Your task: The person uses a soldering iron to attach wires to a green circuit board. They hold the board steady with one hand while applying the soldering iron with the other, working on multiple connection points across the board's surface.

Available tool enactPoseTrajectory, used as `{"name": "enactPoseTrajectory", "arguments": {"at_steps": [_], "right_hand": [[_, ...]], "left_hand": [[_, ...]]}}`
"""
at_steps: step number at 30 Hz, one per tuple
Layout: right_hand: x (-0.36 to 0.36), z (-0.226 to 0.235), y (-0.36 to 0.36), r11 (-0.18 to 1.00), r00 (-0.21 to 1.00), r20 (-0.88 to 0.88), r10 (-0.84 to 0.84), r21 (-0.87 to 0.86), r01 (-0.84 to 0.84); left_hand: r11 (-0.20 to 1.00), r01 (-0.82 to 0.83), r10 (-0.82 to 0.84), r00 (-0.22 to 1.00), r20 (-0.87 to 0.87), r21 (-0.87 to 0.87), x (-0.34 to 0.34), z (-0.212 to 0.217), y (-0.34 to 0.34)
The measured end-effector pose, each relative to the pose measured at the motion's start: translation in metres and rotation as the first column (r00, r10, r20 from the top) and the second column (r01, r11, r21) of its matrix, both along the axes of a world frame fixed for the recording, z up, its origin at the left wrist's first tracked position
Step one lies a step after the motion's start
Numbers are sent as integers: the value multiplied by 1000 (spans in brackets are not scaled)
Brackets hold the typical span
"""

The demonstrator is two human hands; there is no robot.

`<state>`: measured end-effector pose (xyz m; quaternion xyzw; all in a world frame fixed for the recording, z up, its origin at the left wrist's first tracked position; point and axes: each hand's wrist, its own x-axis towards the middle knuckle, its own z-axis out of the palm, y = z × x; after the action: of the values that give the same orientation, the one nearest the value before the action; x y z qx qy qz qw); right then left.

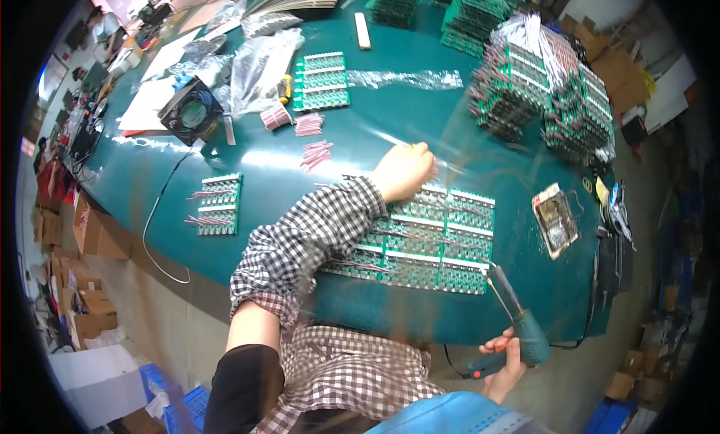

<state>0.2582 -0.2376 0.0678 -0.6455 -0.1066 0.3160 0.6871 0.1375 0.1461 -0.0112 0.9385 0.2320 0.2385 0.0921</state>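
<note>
My right hand (510, 363) grips a green soldering gun (531, 336) by its handle. The gun's tip points up and left, at the right edge of a panel of green circuit boards (420, 273). Over the panel's far side, my left hand (405, 170) is closed, its fingertips turned away; what they pinch is hidden. Thin reddish wires (465, 243) lie across the boards. A smaller board (219, 205) with wires sits to the left. Beyond my left hand are small bundles of pink wires (316, 155).
A solder tray (555, 220) lies on the right. Tall stacks of wired boards (517, 89) stand at the back right. Another green board (322, 82), plastic bags (262, 67) and a black fan (191, 112) occupy the far left. A white cable (146, 224) crosses the table's left edge.
</note>
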Motion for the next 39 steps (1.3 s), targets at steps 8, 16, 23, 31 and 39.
{"name": "enactPoseTrajectory", "arguments": {"at_steps": [8, 16, 23, 31, 39], "right_hand": [[-11, 5, 0, 1000, 999, 48, 7, -13, -6], [-9, 2, -6, 1000, 998, 56, -25, -9, 26], [-10, 8, -1, 997, 996, 71, 48, 49, -52], [-15, 8, 0, 997, 994, 92, 66, 33, -69], [-23, 10, 5, 997, 984, 157, 79, -37, -74]], "left_hand": [[994, -62, 58, 997, -42, -89, 3, -4, -3], [982, -154, 155, 988, 1, -106, -3, 9, -1], [505, 174, 245, 910, 334, -845, -40, 57, -37], [140, 293, 206, 926, 318, -946, -76, 70, -90], [342, 116, 62, 987, 146, -933, -92, 75, -124]]}}
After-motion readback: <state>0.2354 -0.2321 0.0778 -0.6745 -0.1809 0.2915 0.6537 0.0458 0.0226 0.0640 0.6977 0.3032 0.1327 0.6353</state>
